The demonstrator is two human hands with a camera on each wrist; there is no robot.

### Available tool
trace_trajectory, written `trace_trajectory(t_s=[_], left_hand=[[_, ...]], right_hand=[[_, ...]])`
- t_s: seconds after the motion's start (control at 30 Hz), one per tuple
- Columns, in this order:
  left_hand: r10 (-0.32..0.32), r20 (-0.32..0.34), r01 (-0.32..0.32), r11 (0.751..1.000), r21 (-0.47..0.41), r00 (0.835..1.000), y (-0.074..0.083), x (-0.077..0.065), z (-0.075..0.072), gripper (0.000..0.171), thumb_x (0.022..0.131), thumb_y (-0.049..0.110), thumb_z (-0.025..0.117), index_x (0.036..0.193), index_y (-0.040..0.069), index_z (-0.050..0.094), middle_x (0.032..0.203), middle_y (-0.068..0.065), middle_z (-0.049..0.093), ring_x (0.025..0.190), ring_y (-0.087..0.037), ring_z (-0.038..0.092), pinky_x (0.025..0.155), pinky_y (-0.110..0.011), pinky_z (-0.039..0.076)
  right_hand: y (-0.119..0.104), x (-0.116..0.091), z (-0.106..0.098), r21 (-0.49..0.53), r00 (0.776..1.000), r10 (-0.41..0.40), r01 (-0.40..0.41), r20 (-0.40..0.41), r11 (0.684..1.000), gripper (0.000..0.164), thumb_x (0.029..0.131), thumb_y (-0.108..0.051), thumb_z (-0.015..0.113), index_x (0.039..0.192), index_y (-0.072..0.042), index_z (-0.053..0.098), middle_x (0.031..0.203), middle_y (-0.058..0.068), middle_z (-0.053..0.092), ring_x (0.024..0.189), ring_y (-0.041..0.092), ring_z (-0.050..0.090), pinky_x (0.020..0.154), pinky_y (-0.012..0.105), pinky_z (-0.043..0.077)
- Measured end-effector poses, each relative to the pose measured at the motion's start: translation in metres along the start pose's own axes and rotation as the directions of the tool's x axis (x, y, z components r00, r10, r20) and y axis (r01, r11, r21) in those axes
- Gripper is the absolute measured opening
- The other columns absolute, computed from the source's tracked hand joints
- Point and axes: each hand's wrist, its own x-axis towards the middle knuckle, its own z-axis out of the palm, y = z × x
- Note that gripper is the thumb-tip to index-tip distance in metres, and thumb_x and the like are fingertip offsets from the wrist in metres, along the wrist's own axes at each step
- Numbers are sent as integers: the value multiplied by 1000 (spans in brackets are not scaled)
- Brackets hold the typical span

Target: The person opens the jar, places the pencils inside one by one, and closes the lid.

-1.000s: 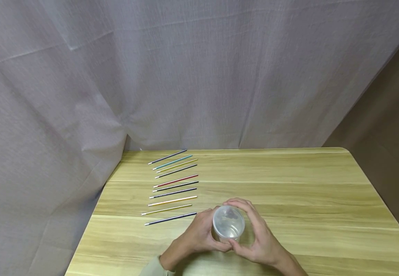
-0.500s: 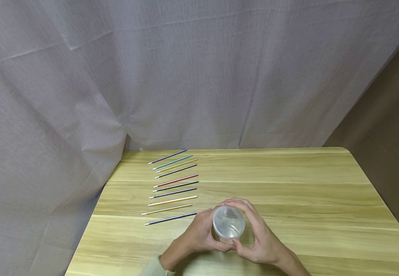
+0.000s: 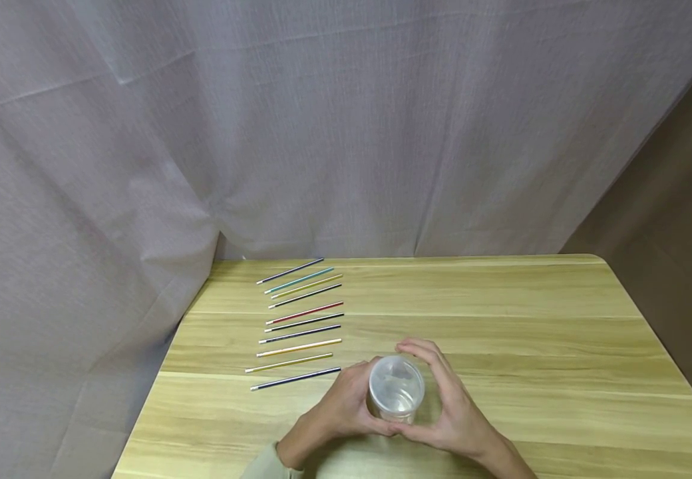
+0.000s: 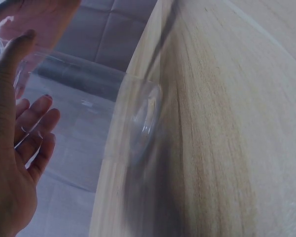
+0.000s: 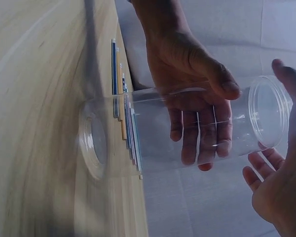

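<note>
A clear plastic jar (image 5: 153,128) stands upright, its base close to the tabletop, with a translucent round lid (image 3: 396,384) on top. My left hand (image 3: 348,404) grips the jar's side, thumb on the near side; its fingers show through the clear wall in both wrist views. Around the lid, my right hand (image 3: 455,414) is spread, its fingertips apart from the lid's far edge. The right thumb is at the near side, close to the left thumb. In the right wrist view the jar looks empty.
Several pencils (image 3: 301,349) in different colours, with white ends, lie roughly parallel on the left of the wooden table (image 3: 549,346). A grey curtain (image 3: 334,133) hangs behind the table and on the left. A brown cloth (image 3: 675,219) hangs at the right.
The right hand's fingers first slid leftward along the lid's far edge, then opened away from it to the right. The left hand and jar have stayed in place.
</note>
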Motion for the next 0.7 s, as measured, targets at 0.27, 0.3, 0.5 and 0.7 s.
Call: trace_trajectory(t_s=[0.27,0.3,0.5,0.7], left_hand=[[1,-16,-1,1000,-11,1000,-1,0,1,80,72,38,93,138,11,56,114,2,74,96,-1,66,85,-14,51],[3,-18,-3,1000,-10,1000,-1,0,1,80,72,37,93,139,11,56,114,2,74,97,-1,66,86,-14,51],[10,-24,-11,1000,-8,1000,-1,-1,1,86,71,37,96,141,10,54,116,0,73,100,-3,67,88,-15,52],[6,-18,-6,1000,-2,1000,-1,-1,1,92,71,39,96,146,8,51,121,-3,73,103,-6,68,89,-16,53]], right_hand=[[3,-1,3,-19,1000,-19,19,-15,1000,91,73,-20,96,142,15,48,141,20,56,136,24,51,122,28,32],[3,-1,2,-20,1000,-24,23,-11,1000,91,72,-19,96,142,15,48,141,21,56,136,24,51,122,28,31],[2,1,1,-11,998,-56,56,22,998,93,66,-10,92,143,15,47,139,24,57,137,26,50,122,29,31],[1,4,1,-12,996,-79,80,52,997,96,61,-7,88,145,15,45,141,23,57,135,29,50,122,30,31]])
